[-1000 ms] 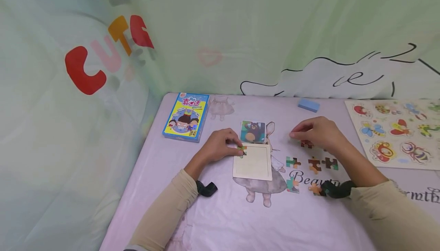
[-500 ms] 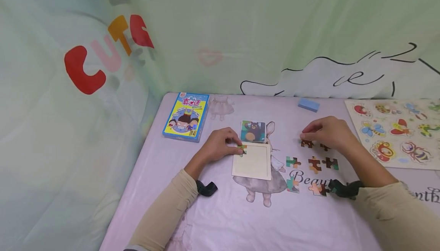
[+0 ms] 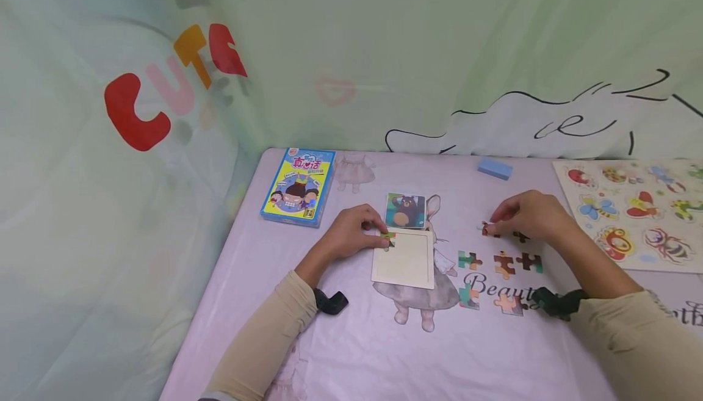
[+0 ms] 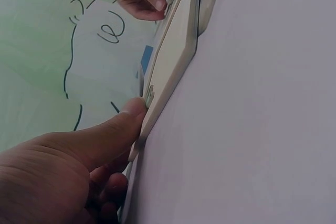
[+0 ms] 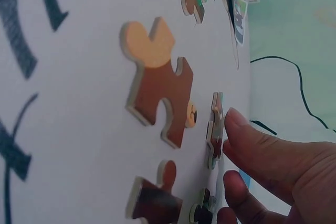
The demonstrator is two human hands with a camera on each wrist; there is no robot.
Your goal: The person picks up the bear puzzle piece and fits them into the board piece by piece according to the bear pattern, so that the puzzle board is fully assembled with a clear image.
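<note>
At its upper left corner, my left hand (image 3: 354, 230) grips a pale wooden puzzle tray (image 3: 409, 260), thumb on the rim. Under the fingertips, a green and orange puzzle piece (image 3: 388, 240) lies in that corner of the tray. To the right, my right hand (image 3: 527, 215) pinches a brown puzzle piece (image 3: 486, 229) between thumb and finger, close to the cloth. In the right wrist view the thumb (image 5: 236, 119) is right at the edge of this piece. Below it lie more loose pieces, among them a brown one with an orange part (image 5: 160, 87).
A bear picture card (image 3: 405, 210) lies just above the tray. A blue and yellow card box (image 3: 298, 187) is at the back left, and a blue block (image 3: 494, 168) at the back. An insect puzzle board (image 3: 631, 215) lies at the right.
My right hand has moved right and slightly down to the brown piece and now has it at its fingertips. My left hand stays at the tray's corner.
</note>
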